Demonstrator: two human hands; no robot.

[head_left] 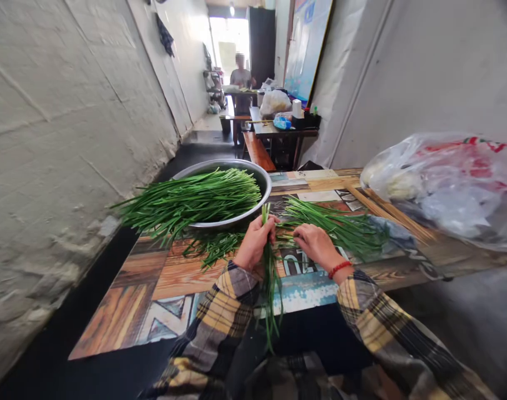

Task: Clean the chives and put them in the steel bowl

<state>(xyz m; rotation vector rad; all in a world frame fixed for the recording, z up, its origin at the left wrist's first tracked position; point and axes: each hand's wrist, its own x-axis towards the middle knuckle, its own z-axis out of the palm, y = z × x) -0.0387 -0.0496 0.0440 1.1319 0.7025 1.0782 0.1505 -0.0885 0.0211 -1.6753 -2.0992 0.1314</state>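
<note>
My left hand (257, 238) is wrapped round a small bunch of garlic chives (270, 294). Their pale cut ends stick up above the fist, and the green leaves hang down past the table's front edge. My right hand (315, 243), a red bead bracelet at its wrist, is just right of the bunch with thumb and fingers pinched together; whatever is between them is too small to make out. Behind it lies a loose pile of chives (336, 225). A large metal basin (265, 178) holds a thick heap of chives (207, 197), leaves hanging over its left rim.
Loose green scraps (215, 247) lie on the patterned tabletop (186, 272) before the basin. At right are wooden chopsticks (390, 214), a greyish cloth (392, 230) and a bulky plastic bag (457, 189). Farther back, a person (240, 75) is at another table beyond a bench (258, 150).
</note>
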